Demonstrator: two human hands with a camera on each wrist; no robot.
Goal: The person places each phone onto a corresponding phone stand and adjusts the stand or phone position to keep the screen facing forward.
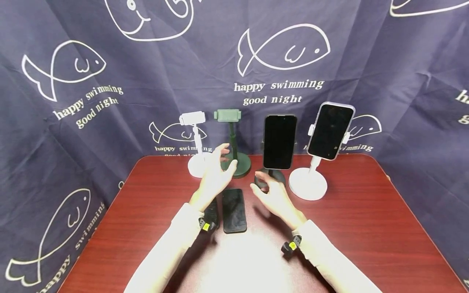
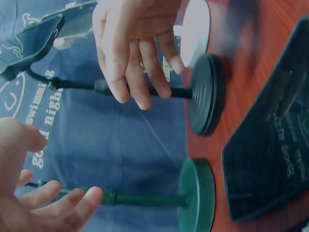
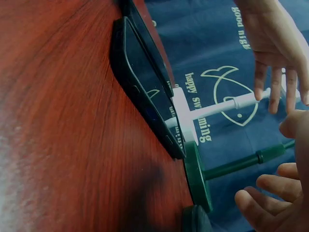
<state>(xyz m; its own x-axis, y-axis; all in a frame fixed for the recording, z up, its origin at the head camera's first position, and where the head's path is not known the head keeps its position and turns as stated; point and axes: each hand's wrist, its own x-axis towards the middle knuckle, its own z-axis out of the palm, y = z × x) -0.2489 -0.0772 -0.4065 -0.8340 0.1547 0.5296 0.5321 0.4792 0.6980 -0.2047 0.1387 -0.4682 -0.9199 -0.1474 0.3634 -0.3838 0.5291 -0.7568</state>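
My left hand, fingers spread and thumb apart, hovers in front of the green phone stand and holds nothing. Loosely bent fingers show on my right hand, just before the base of the black phone stand, with nothing in its grasp. That stand carries a black phone upright. Flat on the table between the hands lies a dark phone. A second dark phone sits partly under the left wrist. Left of the green stand is a white phone stand with its holder unoccupied.
At the right, another white stand bears a phone in a pale case, slightly tilted. The stands line the back of the reddish wooden table. Behind it hangs a dark blue curtain with fish drawings.
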